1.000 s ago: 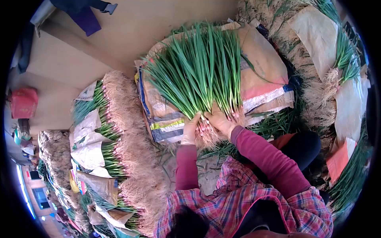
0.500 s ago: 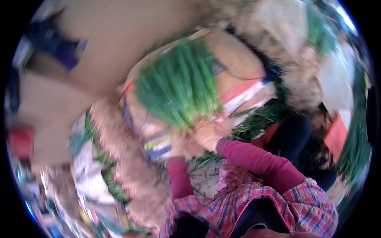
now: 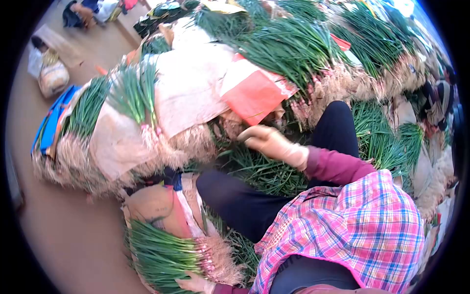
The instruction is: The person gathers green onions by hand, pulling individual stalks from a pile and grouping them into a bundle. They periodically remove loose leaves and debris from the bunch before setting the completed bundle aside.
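Note:
A bunch of green onions [image 3: 164, 252] lies on a printed sack bundle [image 3: 152, 206] at lower left. Its pink-white bulbs and pale roots point right. My left hand [image 3: 196, 283] rests at the lower edge of this bunch, fingers stretched along the leaves. Farther up, my right hand [image 3: 269, 142] reaches out empty, fingers extended, over loose green leaves [image 3: 264, 169]. Just beyond it is a red-and-white sheet [image 3: 254, 93] on a long heap of onions. Two small green onion bunches [image 3: 139, 95] lie on a pale cloth on that heap.
More green onions [image 3: 289, 49] are piled at the back, roots facing me. A pale cloth [image 3: 191, 83] covers part of the heap. A blue strip [image 3: 56, 120] edges its left end. Brown floor [image 3: 73, 235] spreads at left. Another person [image 3: 435, 100] is partly visible at far right.
My view has turned right, so the sack with the onion bunch now sits at lower left. Both hands were at its root end; my right hand has moved off toward the heap.

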Demonstrator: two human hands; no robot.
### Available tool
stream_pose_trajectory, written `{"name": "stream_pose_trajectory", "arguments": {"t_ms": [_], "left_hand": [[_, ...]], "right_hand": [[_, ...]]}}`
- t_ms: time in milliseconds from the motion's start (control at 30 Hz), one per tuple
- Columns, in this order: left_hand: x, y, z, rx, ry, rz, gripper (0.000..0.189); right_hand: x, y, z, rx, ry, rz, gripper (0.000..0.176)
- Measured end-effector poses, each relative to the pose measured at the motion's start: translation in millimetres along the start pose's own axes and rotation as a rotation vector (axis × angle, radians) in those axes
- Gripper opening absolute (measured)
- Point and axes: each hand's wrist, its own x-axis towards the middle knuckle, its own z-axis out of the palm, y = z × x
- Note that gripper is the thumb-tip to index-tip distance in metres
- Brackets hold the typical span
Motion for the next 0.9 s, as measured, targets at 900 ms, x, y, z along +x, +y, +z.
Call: {"name": "stream_pose_trajectory", "arguments": {"t_ms": [900], "left_hand": [[-199.3,604.2,90.2,-1.283,-1.942,-0.283,0.014]], "right_hand": [[-30.2,117.8,-123.7,0.788,0.267,0.592,0.016]]}}
